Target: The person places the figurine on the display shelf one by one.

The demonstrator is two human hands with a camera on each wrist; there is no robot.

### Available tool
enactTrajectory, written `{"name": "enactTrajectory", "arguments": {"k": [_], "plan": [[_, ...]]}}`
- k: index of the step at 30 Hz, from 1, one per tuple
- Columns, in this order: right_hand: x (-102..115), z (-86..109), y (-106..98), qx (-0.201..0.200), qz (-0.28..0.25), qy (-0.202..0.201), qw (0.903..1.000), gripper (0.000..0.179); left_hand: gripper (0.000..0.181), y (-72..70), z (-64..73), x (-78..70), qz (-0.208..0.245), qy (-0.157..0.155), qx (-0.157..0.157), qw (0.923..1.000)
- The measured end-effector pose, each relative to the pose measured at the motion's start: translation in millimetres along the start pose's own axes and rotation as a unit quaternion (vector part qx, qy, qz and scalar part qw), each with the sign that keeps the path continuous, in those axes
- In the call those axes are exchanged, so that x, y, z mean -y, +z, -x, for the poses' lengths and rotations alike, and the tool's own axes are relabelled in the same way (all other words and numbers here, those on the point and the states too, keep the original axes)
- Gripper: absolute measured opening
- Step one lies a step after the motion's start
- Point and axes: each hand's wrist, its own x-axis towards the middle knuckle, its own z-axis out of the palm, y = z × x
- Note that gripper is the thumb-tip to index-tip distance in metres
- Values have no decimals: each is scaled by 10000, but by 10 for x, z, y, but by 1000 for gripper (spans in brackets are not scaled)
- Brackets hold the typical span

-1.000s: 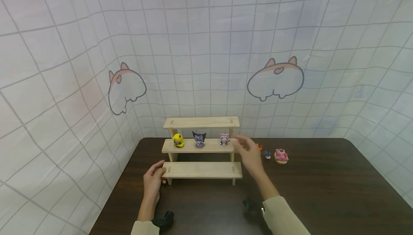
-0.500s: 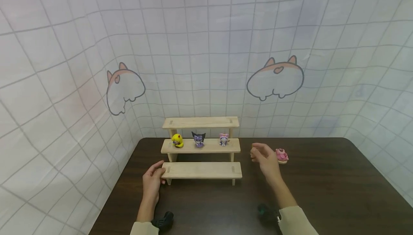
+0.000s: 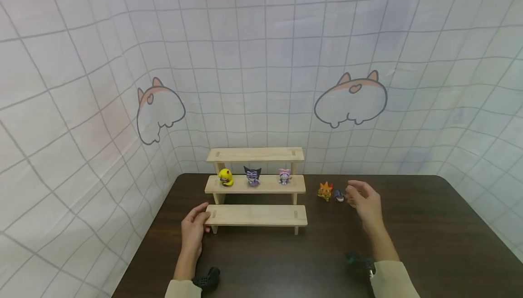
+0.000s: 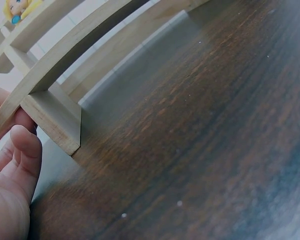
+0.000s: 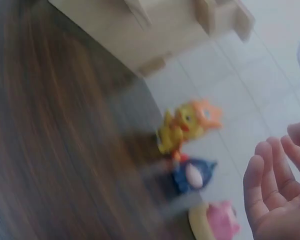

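My left hand [image 3: 194, 227] pinches the wooden stand [image 3: 256, 215] by its left end; my right hand [image 3: 367, 205], fingers loosely parted and empty, hovers near the pink figurine [image 5: 222, 220].

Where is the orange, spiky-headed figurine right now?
In the head view, the orange, spiky-headed figurine is on the dark brown table, right of the three-tier wooden shelf and just left of the small dark-blue figurine.

Soft, even light puts a sheen on the tabletop [image 3: 278, 259]; the right wrist view blurs the blue figurine [image 5: 195, 175].
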Motion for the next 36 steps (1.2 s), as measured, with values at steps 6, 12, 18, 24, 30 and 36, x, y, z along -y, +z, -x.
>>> {"name": "enactTrajectory", "arguments": {"k": [6,12,18,24,30,36], "plan": [[-66,-66,-229,-448,265,154,9985,19,41,-3,-4,4,-20,-40,17,10000],[-160,-106,-369,-502,1160,408,9911,41,40,-7,-3,-2,-5,-38,-25,10000],[-259,-113,-460,-66,1577,538,9860,52,39,6,-5,5,21,-6,-61,10000],[-338,-121,-531,493,1817,526,9807,63,37,13,-28,25,107,67,-99,9999],[-352,-119,-550,841,1923,475,9766,70,36,5,-34,32,173,114,-107,9997],[-352,-131,-566,1131,1723,517,9772,78,36,1,-32,37,176,120,-107,9997]]}}
